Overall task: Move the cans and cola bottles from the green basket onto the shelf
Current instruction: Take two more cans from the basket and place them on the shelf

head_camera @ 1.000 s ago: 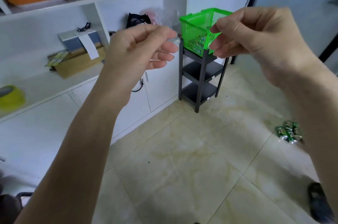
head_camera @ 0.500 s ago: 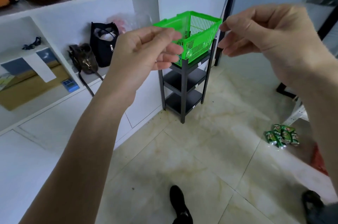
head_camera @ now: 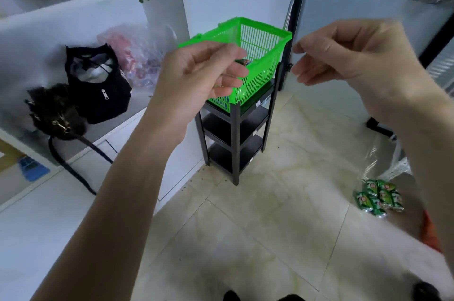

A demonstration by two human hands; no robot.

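Note:
A green plastic basket stands on the top tier of a small black three-tier shelf against the wall. A bit of a can shows inside the basket; the rest of its contents is hidden. My left hand hovers in front of the basket's left side with its fingers loosely curled and nothing in them. To the right of the basket my right hand hangs in the air, fingers bent and apart, holding nothing. Neither hand touches the basket.
A pack of green cans lies on the tiled floor at the right. Left of the shelf a white wall unit holds a black bag, a dark furry bag and a plastic bag. A black door frame rises behind the basket.
The view has turned left to right and come closer, so the basket and shelf now sit larger and more central. Both hands stay raised and empty, the right fingers slightly more spread.

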